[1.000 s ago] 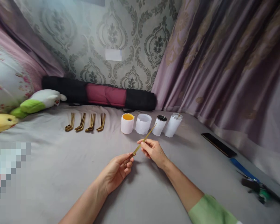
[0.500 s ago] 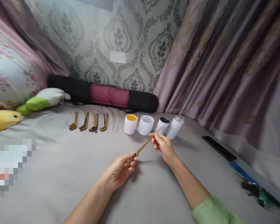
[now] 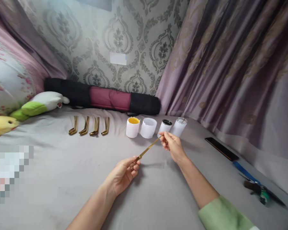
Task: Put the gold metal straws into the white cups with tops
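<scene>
A slim gold-coloured metal strip (image 3: 148, 148), with a thicker end, slants between my two hands above the grey sheet. My left hand (image 3: 124, 174) is closed around its thicker lower end, fingers curled. Higher and to the right, my right hand (image 3: 171, 145) pinches the thin far end between thumb and fingers. Just behind that hand stand a white cup with a black inside (image 3: 165, 127) and a taller white cup (image 3: 180, 127). Left of them are a wide white cup (image 3: 148, 129) and a white cup with a yellow inside (image 3: 132, 129).
Several bundles of gold-coloured bent pieces (image 3: 94, 127) lie in a row at the left. A black and maroon long bag (image 3: 110, 99) rests along the wall. Plush toys (image 3: 42, 103) sit far left. A phone (image 3: 221, 149) and a blue-strapped item (image 3: 246, 172) lie at the right.
My right hand has slid slightly outward to the strip's thin tip, which no longer sticks out past the fingers. My left hand stays almost still. The view has shifted slightly.
</scene>
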